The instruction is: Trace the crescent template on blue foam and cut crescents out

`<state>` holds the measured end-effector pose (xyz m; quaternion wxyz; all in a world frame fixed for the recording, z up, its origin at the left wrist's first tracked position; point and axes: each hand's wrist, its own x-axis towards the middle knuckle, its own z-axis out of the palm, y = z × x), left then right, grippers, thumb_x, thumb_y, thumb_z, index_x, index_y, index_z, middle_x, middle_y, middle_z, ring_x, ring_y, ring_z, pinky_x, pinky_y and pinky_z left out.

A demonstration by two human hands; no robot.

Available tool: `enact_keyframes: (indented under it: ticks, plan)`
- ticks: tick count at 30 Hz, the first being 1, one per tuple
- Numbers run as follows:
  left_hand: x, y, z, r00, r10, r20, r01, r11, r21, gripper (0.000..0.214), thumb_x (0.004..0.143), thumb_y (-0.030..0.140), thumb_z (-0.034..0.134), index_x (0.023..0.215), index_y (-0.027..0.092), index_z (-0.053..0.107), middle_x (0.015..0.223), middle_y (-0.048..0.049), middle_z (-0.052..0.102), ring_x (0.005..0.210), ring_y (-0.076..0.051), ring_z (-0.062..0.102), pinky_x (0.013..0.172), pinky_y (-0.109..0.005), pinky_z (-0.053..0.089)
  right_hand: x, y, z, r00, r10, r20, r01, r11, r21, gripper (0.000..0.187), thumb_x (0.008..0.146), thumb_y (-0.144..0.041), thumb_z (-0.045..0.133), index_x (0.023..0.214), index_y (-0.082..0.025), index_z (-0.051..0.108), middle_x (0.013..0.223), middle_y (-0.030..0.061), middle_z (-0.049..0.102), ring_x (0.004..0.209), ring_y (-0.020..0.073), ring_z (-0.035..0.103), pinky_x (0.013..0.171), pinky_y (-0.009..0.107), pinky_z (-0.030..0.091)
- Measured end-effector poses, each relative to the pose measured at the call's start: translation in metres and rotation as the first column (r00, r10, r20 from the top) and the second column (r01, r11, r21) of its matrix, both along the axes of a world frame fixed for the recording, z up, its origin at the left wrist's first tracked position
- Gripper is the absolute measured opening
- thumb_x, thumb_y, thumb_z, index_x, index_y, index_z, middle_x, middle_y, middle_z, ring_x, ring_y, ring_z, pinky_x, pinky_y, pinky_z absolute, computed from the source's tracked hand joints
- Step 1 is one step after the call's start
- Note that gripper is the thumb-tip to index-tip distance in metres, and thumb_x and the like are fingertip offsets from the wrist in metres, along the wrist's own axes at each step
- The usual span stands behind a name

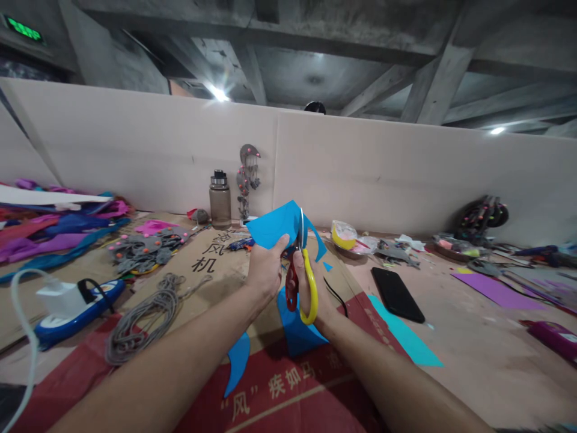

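Note:
My left hand (pixel 265 272) is closed on a blue foam sheet (pixel 276 227), holding it up above the table. My right hand (pixel 315 287) grips scissors (pixel 301 273) with yellow and red handles; the blades point upward into the blue sheet. Blue offcuts (pixel 298 329) lie on the table below my hands, and a curved blue piece (pixel 237 361) lies nearer to me.
A black phone (pixel 397 294) lies right of my hands beside a teal strip (pixel 408 337). A grey cord coil (pixel 144 316) and a blue power strip with a white charger (pixel 74 304) sit left. A water bottle (pixel 220 199) stands by the back wall. Foam scraps (pixel 54 225) pile far left.

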<state>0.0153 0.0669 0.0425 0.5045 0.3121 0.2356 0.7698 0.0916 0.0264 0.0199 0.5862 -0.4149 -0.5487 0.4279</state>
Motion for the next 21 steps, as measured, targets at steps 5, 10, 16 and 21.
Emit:
enact_keyframes:
  ticks: [5,10,16,21]
  plan:
    - [0.001,0.000,-0.004,0.998,-0.011,-0.069,0.013,1.000,0.023,0.029,0.057,0.026,0.086,0.066,0.017,0.060,0.068,0.0021,0.066,0.062,-0.012,0.059,0.071,-0.029,0.051,0.002,0.003,0.001,1.000,-0.017,0.016,0.016,1.000,0.017,0.062,0.080,-0.084,0.048,0.070,-0.024,0.043,0.047,-0.0068,0.040,0.033,0.0090,0.038,0.030,0.022,0.034]
    - [-0.001,0.001,-0.002,0.998,-0.010,-0.055,0.012,0.999,0.036,0.029,0.056,0.024,0.086,0.070,0.016,0.062,0.072,0.0014,0.068,0.064,-0.012,0.059,0.073,-0.030,0.052,0.002,0.004,0.001,0.999,-0.031,-0.016,0.032,0.999,0.026,0.059,0.081,-0.081,0.050,0.071,-0.024,0.042,0.050,-0.0075,0.039,0.032,0.0082,0.036,0.029,0.022,0.033]
    - [-0.004,0.001,0.002,0.998,-0.001,-0.068,0.003,0.999,0.036,0.030,0.054,0.023,0.086,0.064,0.017,0.058,0.068,0.0029,0.065,0.061,-0.011,0.057,0.067,-0.028,0.050,0.003,0.003,0.004,0.999,-0.027,0.017,0.027,0.999,0.024,0.061,0.082,-0.081,0.050,0.063,-0.024,0.038,0.047,-0.0061,0.039,0.033,0.0078,0.037,0.031,0.021,0.033]
    - [-0.009,0.000,0.010,0.998,-0.011,-0.062,0.015,0.998,0.053,0.038,0.051,0.020,0.084,0.054,0.019,0.046,0.055,0.0065,0.054,0.051,-0.008,0.047,0.056,-0.025,0.043,0.003,0.001,0.003,1.000,-0.023,0.014,0.023,1.000,0.007,0.063,0.081,-0.083,0.048,0.062,-0.024,0.038,0.048,-0.0058,0.039,0.033,0.0082,0.037,0.029,0.021,0.032]
